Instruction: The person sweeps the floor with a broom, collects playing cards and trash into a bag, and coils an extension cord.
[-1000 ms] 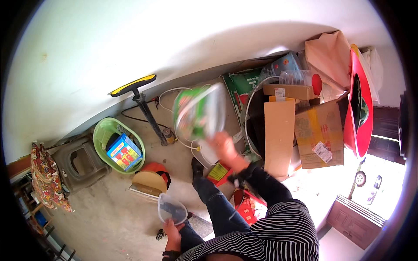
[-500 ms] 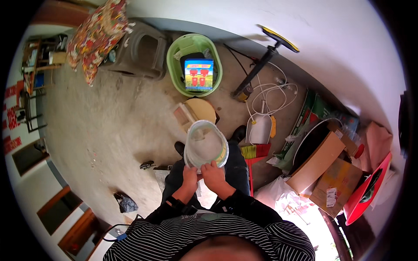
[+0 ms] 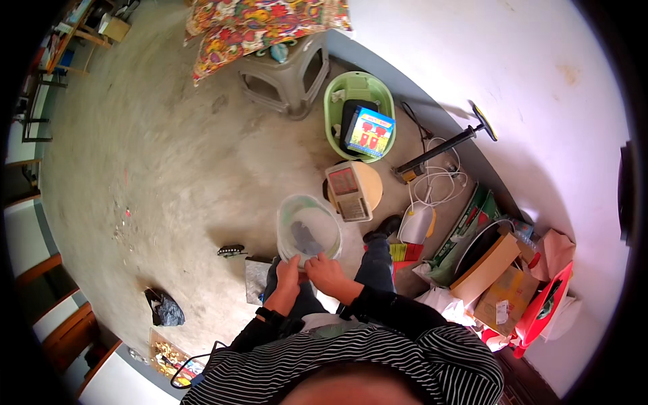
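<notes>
Between my knees I hold a translucent plastic bucket [image 3: 283,226] with a pale rim. My left hand [image 3: 289,271] grips its near edge, fingers curled over. Just beside it, my right hand [image 3: 327,271] is closed on the same edge, the two hands almost touching. A dark grey patch shows inside the bucket; I cannot make out what it is. Beyond the bucket to the right, a clear plastic box with a red label [image 3: 346,192] rests tilted on a round, tan-topped stool [image 3: 371,182].
A green tub [image 3: 329,115] holds a colourful box [image 3: 371,132]. To its right stand a floor pump [image 3: 439,150] and a dustpan [image 3: 413,225]. Cardboard boxes [image 3: 503,297] crowd the right wall. A grey plastic stool [image 3: 297,84] carries patterned cushions [image 3: 260,34]. A black bag [image 3: 164,308] lies left.
My view has turned, with the room's things shifted in the picture. The bucket has moved left, away from the stool, which now shows the labelled box fully. Both hands keep their grip.
</notes>
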The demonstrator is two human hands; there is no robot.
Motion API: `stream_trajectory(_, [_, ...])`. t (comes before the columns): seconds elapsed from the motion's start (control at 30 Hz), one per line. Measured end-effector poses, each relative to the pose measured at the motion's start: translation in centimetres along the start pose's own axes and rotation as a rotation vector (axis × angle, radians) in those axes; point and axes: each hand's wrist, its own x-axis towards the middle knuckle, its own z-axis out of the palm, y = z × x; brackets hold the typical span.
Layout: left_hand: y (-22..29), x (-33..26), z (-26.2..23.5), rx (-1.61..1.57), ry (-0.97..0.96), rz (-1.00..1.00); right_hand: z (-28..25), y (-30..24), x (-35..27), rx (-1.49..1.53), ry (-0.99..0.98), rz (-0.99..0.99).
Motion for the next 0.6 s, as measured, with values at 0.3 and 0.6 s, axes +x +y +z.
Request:
stream_trajectory(0.3, [4.4,-0.4,-11.6,-0.216,0.14,0.106,-2.5,-9.9,7.6,-0.056,-0.055,-0.318])
stream_trajectory(0.6, [16.0,-3.3,-11.7,-0.28,0.195,0.368,-6.0,-12.1,17.0,-0.112,0.037,-0.408])
